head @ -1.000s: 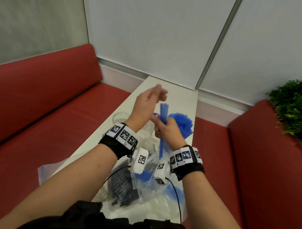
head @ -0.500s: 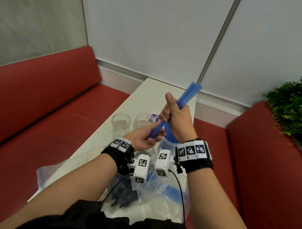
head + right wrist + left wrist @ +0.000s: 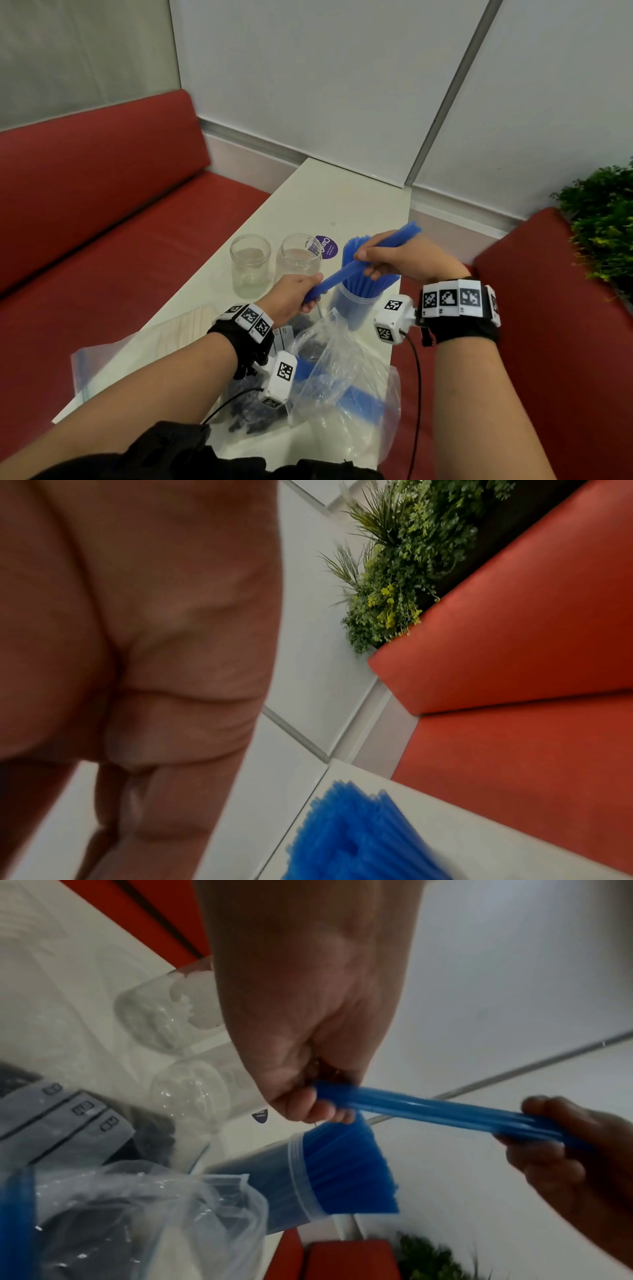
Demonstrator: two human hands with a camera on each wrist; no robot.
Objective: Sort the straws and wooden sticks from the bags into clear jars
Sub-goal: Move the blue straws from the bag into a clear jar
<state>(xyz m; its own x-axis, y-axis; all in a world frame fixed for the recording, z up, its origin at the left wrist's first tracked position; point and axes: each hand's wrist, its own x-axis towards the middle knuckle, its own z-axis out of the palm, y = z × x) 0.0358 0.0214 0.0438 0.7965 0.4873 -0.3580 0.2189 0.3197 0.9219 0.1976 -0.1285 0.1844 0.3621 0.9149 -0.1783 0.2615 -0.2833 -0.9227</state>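
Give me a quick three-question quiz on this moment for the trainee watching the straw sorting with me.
1. True or false: both hands hold the same bundle of blue straws.
2. Which jar already has blue straws in it: A) the leftmost jar, B) the middle jar, C) the rightmost jar?
3. Fill in: the wooden sticks lie inside a clear ____ on the table.

Key: 1 true, the left hand grips the near end and the right hand the far end; 2 C; 3 bag.
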